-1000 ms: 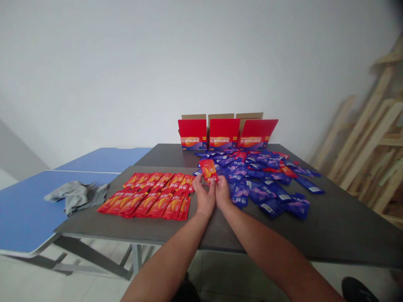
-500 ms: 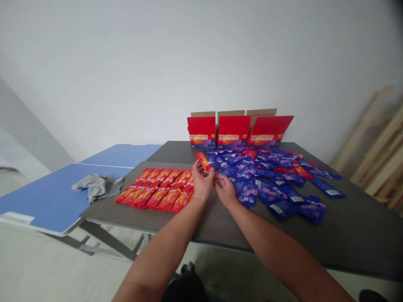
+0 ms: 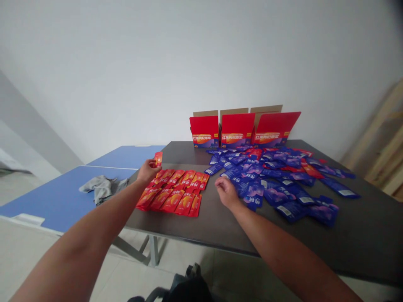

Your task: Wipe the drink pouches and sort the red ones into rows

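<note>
My left hand (image 3: 147, 171) grips a red and orange sachet (image 3: 158, 158), held upright above the far left end of the laid-out red sachets (image 3: 171, 200). Those lie in two overlapping rows on the dark tabletop. Near the table's middle, my right hand (image 3: 226, 191) has its fingers curled in, and nothing shows in them. It is close to the left edge of a loose heap of blue and purple sachets (image 3: 252, 170). A few red sachets (image 3: 311, 170) are mixed into that heap.
Three red and purple cartons (image 3: 237, 130) with raised flaps stand at the back, against the wall. A grey cloth (image 3: 102, 188) lies on the blue table (image 3: 59, 193) to the left. Wooden boards (image 3: 385, 142) lean at the far right.
My left hand has moved left with the red sachet, away from my right hand, to above the red rows. My right hand stays near the blue heap. The view has shifted slightly.
</note>
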Motion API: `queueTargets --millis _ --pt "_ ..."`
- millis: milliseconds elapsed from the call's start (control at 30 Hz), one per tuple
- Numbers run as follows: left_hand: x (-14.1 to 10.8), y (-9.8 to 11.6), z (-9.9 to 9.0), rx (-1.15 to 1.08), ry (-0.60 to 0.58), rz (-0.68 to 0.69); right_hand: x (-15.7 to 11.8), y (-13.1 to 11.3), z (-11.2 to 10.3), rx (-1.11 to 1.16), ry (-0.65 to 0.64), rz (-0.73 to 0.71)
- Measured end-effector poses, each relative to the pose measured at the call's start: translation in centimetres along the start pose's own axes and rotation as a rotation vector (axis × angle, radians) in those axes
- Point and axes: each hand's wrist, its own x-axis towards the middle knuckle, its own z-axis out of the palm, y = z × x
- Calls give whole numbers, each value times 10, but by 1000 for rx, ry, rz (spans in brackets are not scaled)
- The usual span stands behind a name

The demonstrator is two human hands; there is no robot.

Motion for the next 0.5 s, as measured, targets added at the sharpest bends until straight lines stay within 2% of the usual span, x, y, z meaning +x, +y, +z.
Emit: queueTargets --millis 100,167,267,367,500 --pt "17 -26 -11 140 -81 -14 0 -1 0 -22 -20 1" --pt "25 -35 -14 239 -161 -27 0 -2 0 -30 -27 3" --pt "31 -37 -14 330 -228 -45 0 -5 -1 -32 -28 -5" --pt "30 -35 -11 375 -219 -57 0 -7 -2 -56 -37 -15" --pt "27 -33 -6 403 -212 16 0 -9 -2 -83 -43 -25"
